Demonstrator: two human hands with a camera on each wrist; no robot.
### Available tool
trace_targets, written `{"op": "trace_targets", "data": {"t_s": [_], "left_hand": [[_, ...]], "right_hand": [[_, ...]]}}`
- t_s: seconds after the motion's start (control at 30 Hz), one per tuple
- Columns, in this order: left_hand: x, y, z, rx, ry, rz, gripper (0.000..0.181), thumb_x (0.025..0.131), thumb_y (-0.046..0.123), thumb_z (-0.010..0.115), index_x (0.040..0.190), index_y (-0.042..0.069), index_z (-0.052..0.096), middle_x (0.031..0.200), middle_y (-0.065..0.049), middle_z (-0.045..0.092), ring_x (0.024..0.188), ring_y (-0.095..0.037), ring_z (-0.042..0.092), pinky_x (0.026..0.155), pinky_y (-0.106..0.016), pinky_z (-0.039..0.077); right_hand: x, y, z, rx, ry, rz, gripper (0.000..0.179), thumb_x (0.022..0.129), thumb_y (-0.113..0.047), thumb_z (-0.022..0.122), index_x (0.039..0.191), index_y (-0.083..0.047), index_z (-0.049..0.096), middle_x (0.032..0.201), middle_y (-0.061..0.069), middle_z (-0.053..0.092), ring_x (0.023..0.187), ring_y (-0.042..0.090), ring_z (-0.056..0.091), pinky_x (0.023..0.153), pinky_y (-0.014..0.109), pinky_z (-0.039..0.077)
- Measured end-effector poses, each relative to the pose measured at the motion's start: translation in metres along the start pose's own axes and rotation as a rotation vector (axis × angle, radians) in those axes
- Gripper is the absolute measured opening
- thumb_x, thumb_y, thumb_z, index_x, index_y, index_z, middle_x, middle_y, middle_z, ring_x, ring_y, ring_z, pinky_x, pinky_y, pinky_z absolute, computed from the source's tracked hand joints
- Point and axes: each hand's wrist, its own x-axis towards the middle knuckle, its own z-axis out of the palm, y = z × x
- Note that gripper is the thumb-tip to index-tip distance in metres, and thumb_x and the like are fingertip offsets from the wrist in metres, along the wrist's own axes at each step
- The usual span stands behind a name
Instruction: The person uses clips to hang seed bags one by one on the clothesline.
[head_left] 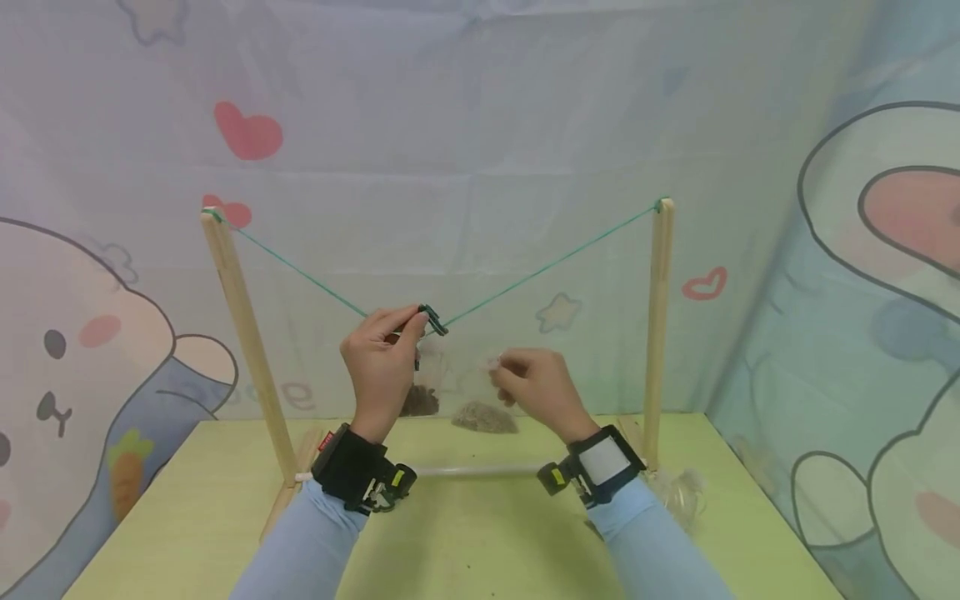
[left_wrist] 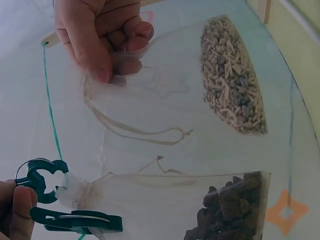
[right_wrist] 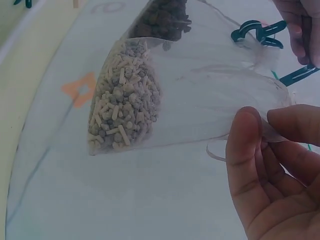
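My left hand [head_left: 382, 358] pinches a dark green clip [head_left: 432, 319] at the low point of a green string [head_left: 551, 265]. Close to those fingers, a second green clip [left_wrist: 42, 180] sits by the gathered neck of a clear drawstring bag with dark brown lumps [left_wrist: 225, 205]. Between right thumb and fingers, my right hand [head_left: 540, 387] grips the top of another see-through drawstring bag, its bottom filled with pale sticks and grey pellets [right_wrist: 125, 100]. This bag hangs beside the dark one, its drawstring loop [left_wrist: 140, 134] dangling loose.
The string runs between two wooden posts, left [head_left: 247, 342] and right [head_left: 658, 333], joined low by a white rod [head_left: 480, 471]. Further clear bagging [head_left: 682, 500] lies by the right post's foot on the yellow-green table [head_left: 480, 550]. A printed cloth [head_left: 480, 100] hangs behind.
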Motion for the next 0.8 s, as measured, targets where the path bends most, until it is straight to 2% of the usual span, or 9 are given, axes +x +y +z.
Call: {"op": "trace_targets", "data": {"t_s": [0.2,0.37,0.6,0.8], "left_hand": [[-0.002,-0.001,0.004,0.028,-0.025,-0.066,0.016,0.095,0.003,0.075,0.108,-0.005,0.079,0.09,-0.02,0.071,0.058,-0.024,0.062,0.057,-0.018,0.05],[-0.003,-0.003,0.004,0.036,-0.027,-0.071,0.015,0.094,0.001,0.075,0.106,-0.006,0.079,0.087,-0.019,0.071,0.057,-0.027,0.064,0.055,-0.017,0.05],[-0.003,-0.003,0.0,0.015,-0.056,-0.09,0.016,0.095,0.003,0.074,0.107,-0.006,0.079,0.087,-0.02,0.071,0.056,-0.017,0.062,0.054,-0.02,0.052],[-0.001,0.0,-0.001,-0.002,-0.094,-0.126,0.017,0.096,0.006,0.074,0.108,-0.005,0.079,0.087,-0.02,0.07,0.056,-0.013,0.061,0.056,-0.023,0.052]], "right_hand": [[0.006,0.002,0.007,-0.005,0.011,0.011,0.015,0.096,-0.006,0.068,0.086,-0.002,0.078,0.074,0.007,0.073,0.058,0.013,0.067,0.06,0.027,0.059],[0.01,0.004,0.012,-0.008,0.017,0.016,0.015,0.096,-0.005,0.067,0.085,-0.002,0.078,0.074,0.008,0.074,0.058,0.013,0.066,0.059,0.027,0.059],[0.021,-0.002,0.014,-0.045,0.017,0.006,0.019,0.096,-0.007,0.063,0.085,-0.002,0.078,0.071,0.009,0.072,0.057,0.013,0.065,0.058,0.027,0.058],[0.036,-0.013,0.013,-0.067,0.038,-0.004,0.023,0.097,-0.007,0.061,0.077,-0.005,0.073,0.066,0.006,0.069,0.057,0.014,0.065,0.057,0.029,0.057]]}}
